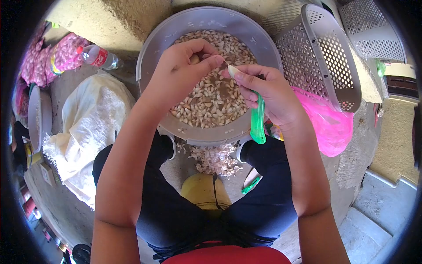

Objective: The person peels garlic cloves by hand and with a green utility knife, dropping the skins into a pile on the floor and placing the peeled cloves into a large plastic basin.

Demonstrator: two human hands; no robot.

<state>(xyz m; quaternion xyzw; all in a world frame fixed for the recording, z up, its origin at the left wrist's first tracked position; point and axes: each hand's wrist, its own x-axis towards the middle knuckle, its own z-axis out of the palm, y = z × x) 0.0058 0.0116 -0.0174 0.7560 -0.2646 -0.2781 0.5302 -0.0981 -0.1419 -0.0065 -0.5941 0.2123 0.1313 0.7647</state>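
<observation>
Above a wide grey basin (151,48) of garlic cloves in water (211,105), both my hands are raised close together. My left hand (182,72) is closed, thumb and forefinger pinched at a thin bit of peel, with a tan garlic clove (194,59) partly visible in the curled fingers. My right hand (270,90) grips a green-handled knife (258,121), its handle pointing down toward me. A pale garlic clove (234,71) sits against the right thumb tip, facing the left fingers. The knife's blade is mostly hidden by the hand.
Garlic peels (215,159) lie on the floor by a yellow container (204,191), near another green-handled knife (251,185). To the right stand a grey perforated basket (303,57) and a pink bag (327,125). At left are a white sack (90,114), a cola bottle (101,58) and netted garlic (66,50).
</observation>
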